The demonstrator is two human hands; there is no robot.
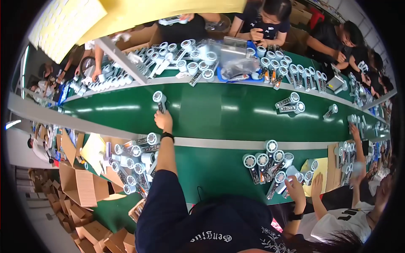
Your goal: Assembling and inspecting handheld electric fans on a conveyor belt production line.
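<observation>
My left hand reaches out over the green conveyor belt, closed round the handle of a grey handheld fan. The fan's round head points away from me, and dark parts show along its handle. My right hand is at the cluster of similar fans on the near right bench, fingers apart and against the fans. Some of its fingertips are hard to make out among them. Another pile of fans lies on the bench beside my left arm.
Loose fans lie on the belt to the right. A grey rail divides belt from bench. Across stand a crowded fan shelf, a blue tray and co-workers. A co-worker's hand rests on yellow paper at right. Cardboard boxes stand left.
</observation>
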